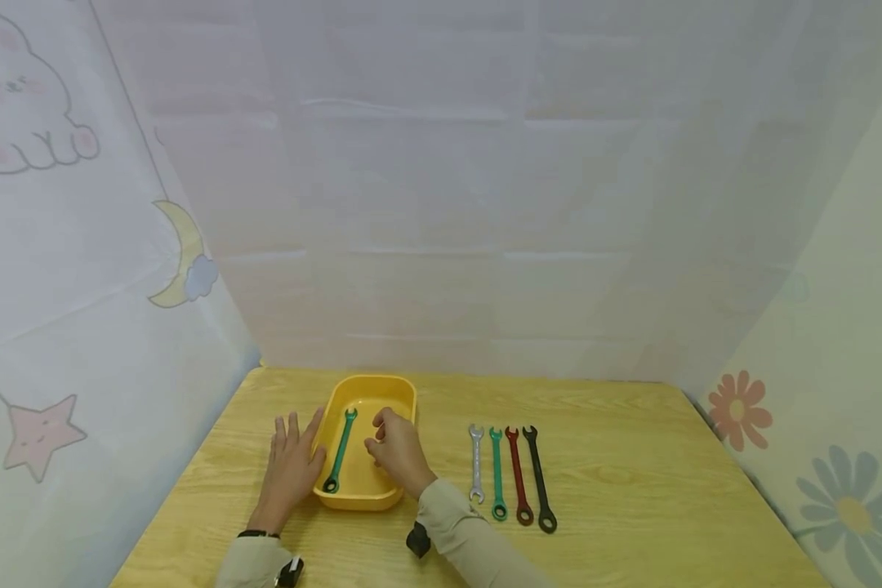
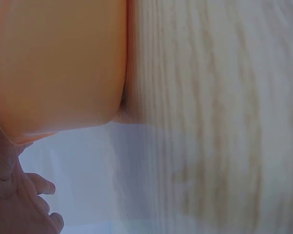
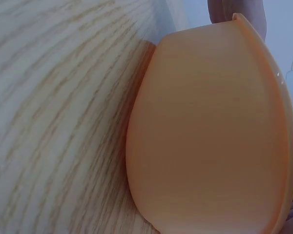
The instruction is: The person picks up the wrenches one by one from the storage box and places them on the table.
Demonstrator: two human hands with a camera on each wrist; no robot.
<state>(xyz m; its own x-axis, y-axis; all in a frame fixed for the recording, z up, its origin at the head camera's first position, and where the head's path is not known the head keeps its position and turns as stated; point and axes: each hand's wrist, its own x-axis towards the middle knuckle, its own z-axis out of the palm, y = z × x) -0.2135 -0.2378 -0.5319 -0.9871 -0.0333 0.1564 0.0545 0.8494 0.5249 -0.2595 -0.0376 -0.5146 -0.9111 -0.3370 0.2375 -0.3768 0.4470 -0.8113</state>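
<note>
A yellow tray (image 1: 371, 380) stands on the wooden table (image 1: 632, 457), and a green wrench (image 1: 340, 461) lies lengthwise in its left half. My left hand (image 1: 292, 445) lies flat on the table with straight fingers, its thumb side against the tray's left wall. My right hand (image 1: 388, 441) hovers over the right half of the tray, fingers loosely curled and holding nothing, a little to the right of the wrench. The left wrist view shows the tray's outer wall (image 2: 58, 63) and my fingers (image 2: 19, 195). Most of the right wrist view is the tray wall (image 3: 205, 136).
To the right of the tray, side by side in a row, lie a silver wrench (image 1: 476, 461), a green wrench (image 1: 496, 474), a red wrench (image 1: 518, 476) and a black wrench (image 1: 540, 480). Printed cloth walls close in the table at the back and on both sides.
</note>
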